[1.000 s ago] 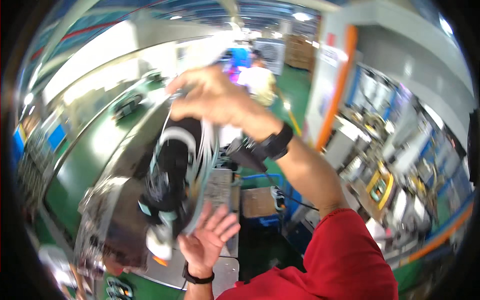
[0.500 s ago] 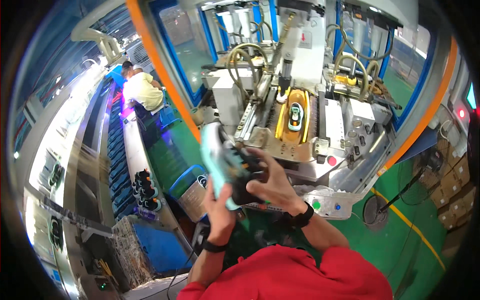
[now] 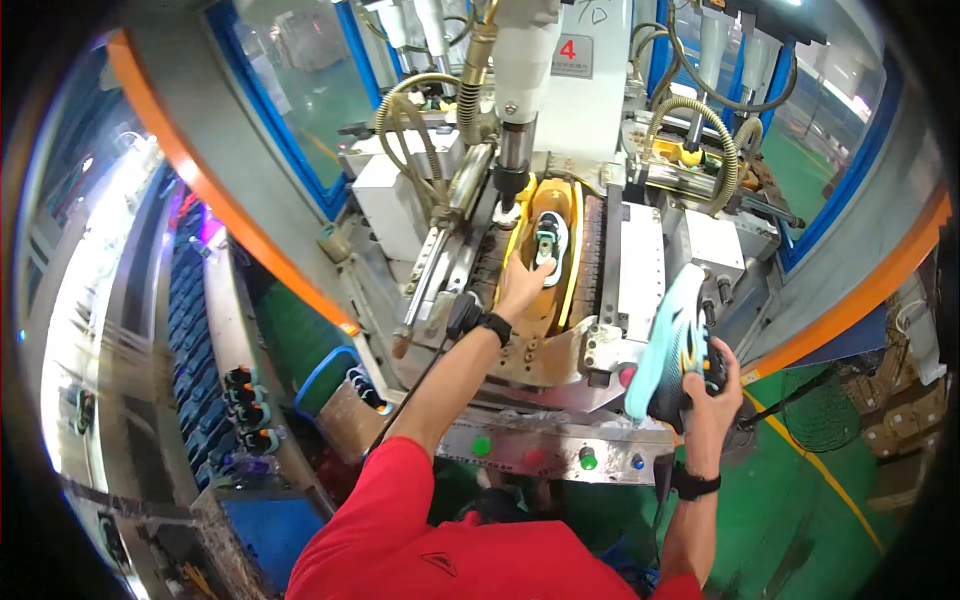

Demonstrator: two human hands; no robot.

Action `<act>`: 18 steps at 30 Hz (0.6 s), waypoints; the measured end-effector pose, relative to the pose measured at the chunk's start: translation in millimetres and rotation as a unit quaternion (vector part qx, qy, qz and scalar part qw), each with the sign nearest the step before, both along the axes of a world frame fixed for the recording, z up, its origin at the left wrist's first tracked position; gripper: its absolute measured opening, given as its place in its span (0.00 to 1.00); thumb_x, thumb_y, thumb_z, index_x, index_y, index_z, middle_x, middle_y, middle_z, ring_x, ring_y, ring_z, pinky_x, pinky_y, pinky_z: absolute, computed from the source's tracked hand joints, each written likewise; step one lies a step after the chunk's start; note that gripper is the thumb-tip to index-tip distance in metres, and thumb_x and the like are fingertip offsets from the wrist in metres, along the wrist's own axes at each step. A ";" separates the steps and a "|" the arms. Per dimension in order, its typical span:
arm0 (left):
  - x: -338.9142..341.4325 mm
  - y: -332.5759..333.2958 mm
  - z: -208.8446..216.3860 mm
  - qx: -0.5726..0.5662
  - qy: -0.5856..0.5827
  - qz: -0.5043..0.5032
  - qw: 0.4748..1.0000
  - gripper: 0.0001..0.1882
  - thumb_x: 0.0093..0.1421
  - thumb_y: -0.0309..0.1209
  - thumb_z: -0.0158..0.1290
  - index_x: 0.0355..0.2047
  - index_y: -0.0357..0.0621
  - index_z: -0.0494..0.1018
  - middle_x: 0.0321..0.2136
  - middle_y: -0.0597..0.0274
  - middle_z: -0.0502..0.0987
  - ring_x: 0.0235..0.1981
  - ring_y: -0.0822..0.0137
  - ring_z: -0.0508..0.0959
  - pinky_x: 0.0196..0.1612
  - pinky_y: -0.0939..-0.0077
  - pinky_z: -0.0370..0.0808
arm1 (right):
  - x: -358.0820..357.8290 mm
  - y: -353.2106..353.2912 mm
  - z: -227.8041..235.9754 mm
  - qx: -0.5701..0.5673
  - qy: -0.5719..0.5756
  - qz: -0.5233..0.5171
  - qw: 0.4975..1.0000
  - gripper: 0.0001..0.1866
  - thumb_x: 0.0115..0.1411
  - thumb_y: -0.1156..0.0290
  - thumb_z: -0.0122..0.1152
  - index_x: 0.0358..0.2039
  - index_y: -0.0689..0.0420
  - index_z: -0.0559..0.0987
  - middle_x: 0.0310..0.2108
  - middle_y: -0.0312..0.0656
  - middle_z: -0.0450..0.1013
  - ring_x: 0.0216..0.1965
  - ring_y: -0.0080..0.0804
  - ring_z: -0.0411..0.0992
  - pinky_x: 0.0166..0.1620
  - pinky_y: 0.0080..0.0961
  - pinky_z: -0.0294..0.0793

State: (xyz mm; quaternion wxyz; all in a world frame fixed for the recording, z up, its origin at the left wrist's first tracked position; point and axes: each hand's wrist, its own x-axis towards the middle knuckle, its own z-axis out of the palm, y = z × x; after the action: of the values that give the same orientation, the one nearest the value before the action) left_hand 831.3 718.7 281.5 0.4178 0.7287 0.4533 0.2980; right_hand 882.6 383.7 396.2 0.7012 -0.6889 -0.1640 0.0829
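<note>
Our two hands are well apart. Out at 4 o'clock, our right hand [image 3: 712,395] is clamped on a black-and-aqua shoe [image 3: 664,345], held up off any surface and tipped so that one end points toward 1 o'clock. Its pale aqua sole faces roughly 9 o'clock — a long, smooth-looking band — while the black upper sits on the side by our fingers, with orange and white touches between the two. Just off centre, toward 2 o'clock, we see a second shoe [image 3: 550,250] lying in a tan cradle [image 3: 561,193] edged by yellow strips [image 3: 574,265]; it shows a whitish rim, pale aqua and a dark top. Our left hand [image 3: 522,285] reaches in from 7 o'clock, thumb at that shoe's near end — we cannot tell whether it grips. At 5 o'clock runs a metal button panel [image 3: 625,445].
</note>
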 end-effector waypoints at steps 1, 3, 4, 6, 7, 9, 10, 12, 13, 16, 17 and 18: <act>18.5 22.3 -25.1 -0.026 0.012 -0.016 0.999 0.46 0.49 0.47 0.64 0.58 0.24 0.59 0.51 0.33 0.72 0.54 0.43 0.73 0.55 0.57 0.70 | 5.3 -3.9 -2.2 -0.028 -0.038 -0.034 0.998 0.26 0.48 0.78 0.59 0.51 0.62 0.73 0.41 0.38 0.72 0.39 0.22 0.70 0.45 0.20 0.71; 52.2 37.3 -35.3 -0.046 0.093 -0.061 0.993 0.50 0.50 0.46 0.63 0.63 0.25 0.53 0.54 0.34 0.70 0.55 0.43 0.72 0.57 0.56 0.70 | 11.5 -8.3 -4.2 -0.035 -0.027 -0.081 0.996 0.26 0.48 0.79 0.59 0.51 0.63 0.73 0.41 0.38 0.72 0.39 0.23 0.71 0.45 0.20 0.71; 63.8 37.8 -38.4 -0.015 0.109 -0.053 0.993 0.51 0.50 0.46 0.64 0.63 0.27 0.52 0.55 0.33 0.69 0.55 0.42 0.72 0.57 0.56 0.70 | 15.7 -7.1 -5.3 -0.053 -0.034 -0.103 0.993 0.26 0.47 0.78 0.60 0.51 0.64 0.73 0.40 0.38 0.72 0.39 0.24 0.71 0.46 0.21 0.71; 88.2 49.2 -64.4 0.012 0.120 -0.030 0.992 0.42 0.51 0.37 0.60 0.61 0.29 0.55 0.50 0.35 0.72 0.52 0.41 0.73 0.55 0.55 0.70 | 27.8 -1.9 -8.3 -0.096 -0.050 -0.132 0.985 0.26 0.47 0.78 0.61 0.50 0.64 0.73 0.40 0.38 0.72 0.39 0.24 0.70 0.46 0.21 0.71; 90.1 52.9 -66.4 0.008 0.120 -0.020 0.993 0.38 0.52 0.33 0.59 0.60 0.30 0.57 0.47 0.36 0.74 0.51 0.41 0.74 0.55 0.54 0.71 | 38.0 0.2 -12.1 -0.119 -0.069 -0.139 0.981 0.26 0.46 0.77 0.61 0.50 0.64 0.73 0.39 0.38 0.72 0.39 0.24 0.70 0.46 0.22 0.71; 81.8 60.7 -58.2 -0.029 0.110 -0.014 0.993 0.31 0.51 0.28 0.55 0.55 0.30 0.61 0.45 0.36 0.75 0.49 0.41 0.75 0.55 0.54 0.71 | 62.0 20.7 -3.9 -0.147 -0.111 -0.109 0.977 0.27 0.45 0.75 0.63 0.49 0.64 0.74 0.40 0.38 0.73 0.40 0.25 0.71 0.46 0.22 0.71; 69.4 59.6 -49.9 -0.046 0.088 0.008 0.995 0.25 0.48 0.27 0.56 0.48 0.31 0.67 0.42 0.35 0.76 0.47 0.41 0.76 0.52 0.56 0.72 | 77.7 39.8 -3.2 -0.126 -0.140 -0.095 0.977 0.26 0.46 0.74 0.64 0.48 0.65 0.74 0.39 0.39 0.73 0.39 0.25 0.71 0.46 0.22 0.71; 29.4 56.4 -29.5 -0.283 -0.121 -0.007 0.952 0.17 0.48 0.24 0.59 0.40 0.34 0.74 0.37 0.47 0.80 0.38 0.52 0.81 0.41 0.63 0.77 | 106.1 89.2 12.5 -0.150 -0.196 -0.036 0.968 0.23 0.46 0.74 0.64 0.45 0.66 0.75 0.37 0.42 0.75 0.37 0.26 0.72 0.44 0.22 0.72; -0.2 59.5 -32.6 -0.424 -0.271 -0.040 0.864 0.15 0.49 0.23 0.60 0.38 0.35 0.75 0.35 0.52 0.80 0.36 0.57 0.81 0.38 0.65 0.78 | 108.7 124.7 25.8 -0.168 -0.173 0.001 0.970 0.23 0.46 0.72 0.65 0.43 0.66 0.76 0.35 0.43 0.76 0.36 0.25 0.73 0.41 0.23 0.73; -55.1 6.3 10.9 -0.519 -0.264 -0.122 0.804 0.15 0.55 0.24 0.60 0.43 0.37 0.74 0.36 0.59 0.80 0.34 0.67 0.81 0.31 0.69 0.77 | 149.5 191.9 19.4 -0.347 -0.183 0.027 0.919 0.28 0.42 0.65 0.71 0.43 0.66 0.76 0.35 0.50 0.77 0.35 0.36 0.76 0.40 0.30 0.75; -89.5 -11.5 37.1 -0.527 -0.285 -0.133 0.790 0.16 0.54 0.25 0.61 0.44 0.36 0.74 0.34 0.61 0.79 0.32 0.67 0.81 0.32 0.70 0.77 | 168.5 216.8 1.2 -0.381 -0.202 0.064 0.900 0.30 0.41 0.62 0.73 0.43 0.66 0.76 0.37 0.54 0.77 0.39 0.43 0.77 0.42 0.35 0.76; -125.4 -25.1 57.5 -0.527 -0.278 -0.115 0.795 0.18 0.55 0.25 0.61 0.46 0.36 0.73 0.35 0.62 0.79 0.32 0.68 0.80 0.32 0.71 0.77 | 160.3 255.8 -1.5 -0.453 -0.164 0.107 0.870 0.31 0.40 0.61 0.73 0.43 0.66 0.76 0.39 0.56 0.77 0.42 0.47 0.77 0.45 0.37 0.76</act>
State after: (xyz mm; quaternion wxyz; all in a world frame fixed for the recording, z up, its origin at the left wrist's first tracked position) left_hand 705.9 693.7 339.0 0.8765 0.3279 0.3178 0.1522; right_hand 1042.9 639.5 394.7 0.2620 -0.9128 -0.2940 0.1083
